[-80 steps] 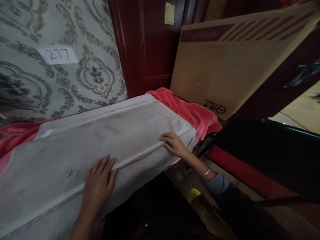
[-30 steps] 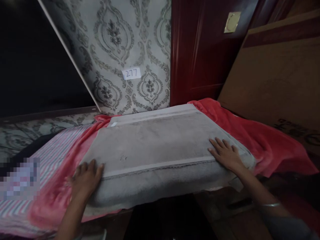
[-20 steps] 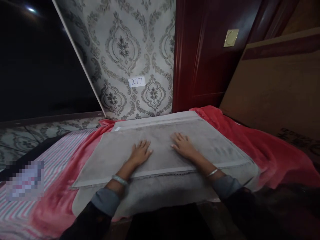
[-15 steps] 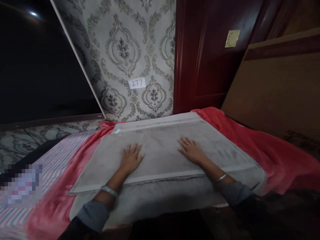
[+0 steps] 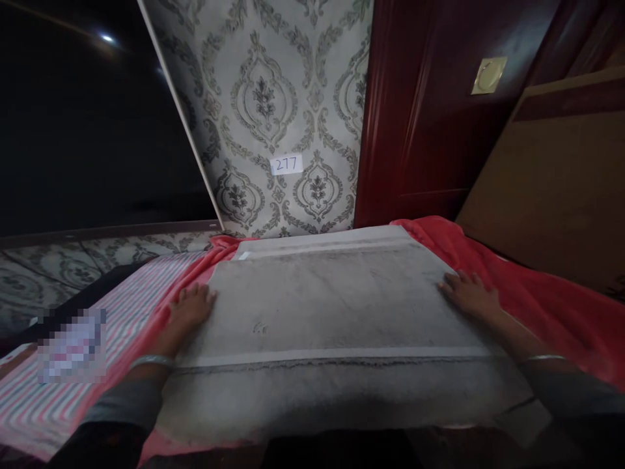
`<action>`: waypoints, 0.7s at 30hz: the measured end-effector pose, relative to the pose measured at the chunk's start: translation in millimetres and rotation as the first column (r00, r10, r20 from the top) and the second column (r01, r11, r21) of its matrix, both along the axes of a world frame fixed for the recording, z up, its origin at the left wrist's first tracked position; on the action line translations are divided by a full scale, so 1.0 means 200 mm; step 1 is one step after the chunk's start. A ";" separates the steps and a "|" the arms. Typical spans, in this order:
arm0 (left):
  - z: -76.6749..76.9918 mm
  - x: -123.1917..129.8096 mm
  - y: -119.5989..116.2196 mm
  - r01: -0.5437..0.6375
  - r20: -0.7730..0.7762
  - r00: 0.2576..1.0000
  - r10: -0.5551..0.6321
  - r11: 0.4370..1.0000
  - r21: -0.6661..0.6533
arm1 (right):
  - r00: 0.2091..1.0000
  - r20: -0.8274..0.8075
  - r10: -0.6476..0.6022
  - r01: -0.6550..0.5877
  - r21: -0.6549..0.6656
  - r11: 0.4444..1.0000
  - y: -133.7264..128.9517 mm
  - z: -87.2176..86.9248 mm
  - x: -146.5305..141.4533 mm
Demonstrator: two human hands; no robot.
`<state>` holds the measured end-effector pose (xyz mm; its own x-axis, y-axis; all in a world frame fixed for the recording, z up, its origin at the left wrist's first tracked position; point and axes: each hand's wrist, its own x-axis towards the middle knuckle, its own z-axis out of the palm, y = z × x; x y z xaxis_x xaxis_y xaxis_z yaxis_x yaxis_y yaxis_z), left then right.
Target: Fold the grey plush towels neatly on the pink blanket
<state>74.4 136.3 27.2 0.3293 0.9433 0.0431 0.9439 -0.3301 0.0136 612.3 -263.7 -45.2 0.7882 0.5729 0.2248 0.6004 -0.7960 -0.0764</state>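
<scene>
A folded towel (image 5: 332,312) lies flat at the centre, on top of a blanket (image 5: 537,293) that extends out from under it to left and right. The left hand (image 5: 188,309) rests at the towel's left edge, the right hand (image 5: 469,294) at its right edge. A striped cloth (image 5: 117,312) lies left of the blanket. Behind the towel stands a papered wall bearing a number label (image 5: 286,164). A door (image 5: 420,117) stands right of that wall, and a cardboard sheet (image 5: 551,189) leans at far right behind the blanket.
</scene>
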 end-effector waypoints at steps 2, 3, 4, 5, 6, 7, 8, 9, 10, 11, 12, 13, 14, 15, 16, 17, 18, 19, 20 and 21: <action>0.04 0.21 -0.06 0.097 0.007 0.995 -0.097 0.995 0.006 | 0.993 -0.018 0.119 -0.119 0.008 0.993 0.21 0.07 -0.13; 0.05 0.32 -0.10 0.211 0.009 0.978 -0.211 0.977 -0.021 | 0.977 -0.027 0.210 -0.210 0.004 0.978 0.33 0.10 -0.21; 0.05 0.45 -0.14 0.322 0.012 0.947 -0.322 0.946 -0.046 | 0.956 -0.040 0.290 -0.290 0.006 0.957 0.45 0.12 -0.29; 0.04 0.57 -0.19 0.433 0.022 0.901 -0.432 0.899 -0.067 | 0.925 -0.041 0.377 -0.376 0.015 0.926 0.57 0.13 -0.36; 0.02 0.68 -0.23 0.525 0.038 0.851 -0.524 0.847 -0.079 | 0.890 -0.031 0.454 -0.453 0.035 0.891 0.68 0.13 -0.42; 0.00 0.78 -0.26 0.584 0.053 0.811 -0.582 0.806 -0.093 | 0.859 -0.016 0.512 -0.510 0.056 0.858 0.77 0.11 -0.48; -0.03 0.86 -0.28 0.628 0.058 0.778 -0.626 0.771 -0.105 | 0.834 -0.004 0.551 -0.550 0.069 0.832 0.85 0.09 -0.51; -0.05 0.92 -0.29 0.653 0.059 0.757 -0.651 0.749 -0.113 | 0.814 0.008 0.580 -0.579 0.078 0.812 0.90 0.06 -0.53; -0.07 0.96 -0.28 0.662 0.056 0.748 -0.661 0.740 -0.118 | 0.802 0.015 0.597 -0.596 0.079 0.799 0.94 0.03 -0.53; -0.10 0.97 -0.26 0.659 0.049 0.751 -0.659 0.742 -0.119 | 0.797 0.017 0.604 -0.603 0.074 0.794 0.95 0.01 -0.52; -0.11 0.96 -0.22 0.645 0.041 0.763 -0.645 0.756 -0.117 | 0.799 0.014 0.601 -0.601 0.065 0.797 0.94 -0.01 -0.48; -0.13 0.93 -0.17 0.615 0.033 0.787 -0.616 0.780 -0.112 | 0.808 0.006 0.589 -0.588 0.051 0.807 0.92 -0.02 -0.43; -0.13 0.87 -0.11 0.576 0.027 0.817 -0.576 0.811 -0.101 | 0.826 -0.006 0.564 -0.563 0.034 0.826 0.88 -0.02 -0.37; -0.13 0.81 -0.04 0.530 0.026 0.848 -0.529 0.844 -0.081 | 0.851 -0.022 0.525 -0.525 0.013 0.851 0.83 -0.02 -0.30; -0.13 0.73 0.02 0.473 0.030 0.881 -0.472 0.879 -0.054 | 0.878 -0.036 0.477 -0.478 -0.010 0.878 0.77 -0.02 -0.22; -0.12 0.65 0.08 0.423 0.049 0.905 -0.422 0.906 -0.010 | 0.907 -0.051 0.418 -0.420 -0.029 0.907 0.70 -0.01 -0.14; -0.11 0.56 0.13 0.375 0.076 0.923 -0.377 0.926 0.043 | 0.934 -0.059 0.353 -0.355 -0.039 0.934 0.63 -0.02 -0.06; -0.09 0.48 0.18 0.339 0.099 0.933 -0.347 0.937 0.086 | 0.956 -0.064 0.288 -0.291 -0.041 0.956 0.56 -0.02 0.01; -0.08 0.41 0.21 0.316 0.109 0.939 -0.327 0.943 0.107 | 0.972 -0.057 0.229 -0.232 -0.044 0.972 0.49 -0.03 0.08; -0.07 0.34 0.22 0.298 0.116 0.943 -0.312 0.947 0.122 | 0.985 -0.038 0.168 -0.170 -0.043 0.985 0.42 -0.05 0.13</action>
<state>141.8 181.1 13.8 0.5855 0.7866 0.1962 0.7895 -0.6082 0.0825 638.9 -180.2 -55.0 0.6858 0.7076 0.1702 0.7243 -0.6864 -0.0647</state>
